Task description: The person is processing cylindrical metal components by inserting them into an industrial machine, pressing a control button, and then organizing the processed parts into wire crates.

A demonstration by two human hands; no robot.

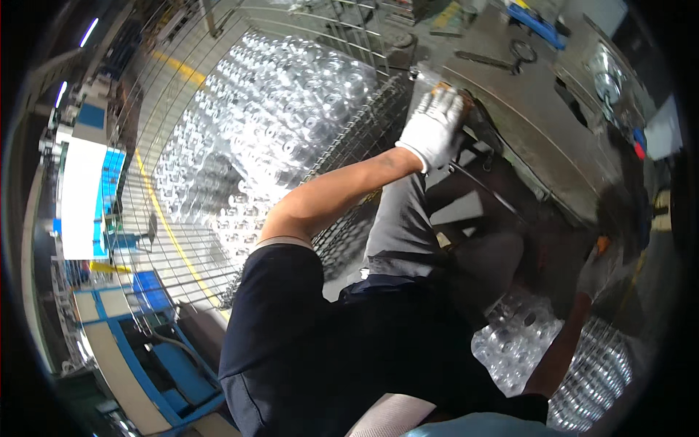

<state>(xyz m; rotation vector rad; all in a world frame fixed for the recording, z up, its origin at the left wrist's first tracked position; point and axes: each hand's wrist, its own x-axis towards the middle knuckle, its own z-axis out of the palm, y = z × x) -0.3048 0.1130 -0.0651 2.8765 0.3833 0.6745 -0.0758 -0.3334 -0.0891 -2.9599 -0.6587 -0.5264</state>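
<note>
In the head view, we see the left hand (435,127) in a white glove reaching forward to the near edge of the worktop (502,109), back upward, fingers stretched out and lying close together. An orange patch (440,88) shows at its fingertips, but we cannot tell whether that belongs to the glove or to something under it, nor whether this grip has closed on anything. The relation that counts is between the hands and the thin rod (486,188) — its upper end lies just below the left hand's wrist side, and its long axis slants down and rightward, toward the side where the right hand (598,273) is. The left hand is clearly the nearer; the right is well apart from the rod, dim and blurred, so we cannot tell how far open its grip is or what it holds. Left of the left forearm stands the wire basket (357,120) with its clear pieces (284,109) — more clear pieces (517,339) lie beside the right forearm (564,353), low in the view.
</note>
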